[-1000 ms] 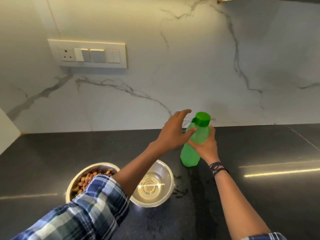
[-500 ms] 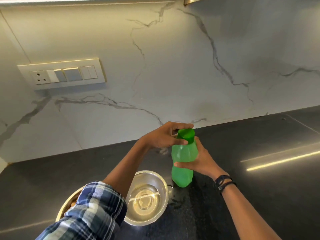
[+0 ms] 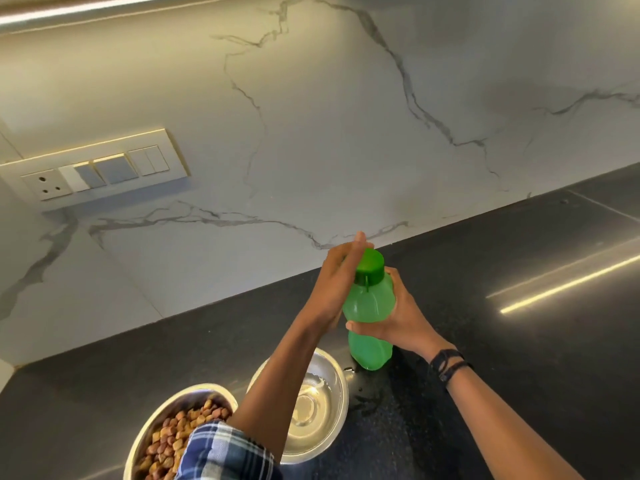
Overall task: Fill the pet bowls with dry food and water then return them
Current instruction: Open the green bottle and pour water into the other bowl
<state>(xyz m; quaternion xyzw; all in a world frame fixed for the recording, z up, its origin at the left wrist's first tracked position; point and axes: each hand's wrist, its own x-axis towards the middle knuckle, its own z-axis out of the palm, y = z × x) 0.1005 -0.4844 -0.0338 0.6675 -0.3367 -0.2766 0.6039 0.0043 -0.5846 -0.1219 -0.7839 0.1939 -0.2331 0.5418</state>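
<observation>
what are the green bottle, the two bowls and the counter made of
Green bottle: looks like translucent plastic, soft matte; light glows through its body.
Kibble bowl and water bowl: likely stainless steel, polished; silvery walls with mirror-like glints.
Counter: probably polished dark stone, maybe granite; fine speckle, sharp light streaks.

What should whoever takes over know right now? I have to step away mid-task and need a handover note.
Right hand: grips the green bottle, whose base is on the counter.
Left hand: fingers straight, laid against the cap.
Food bowl: holds kibble, at the near edge. Water bowl: holds water, beside it, just in front of the bottle.
Done: both bowls filled, cap on.
Left: let go of the bottle, carry both bowls back. Drops lie by the water bowl.
</observation>
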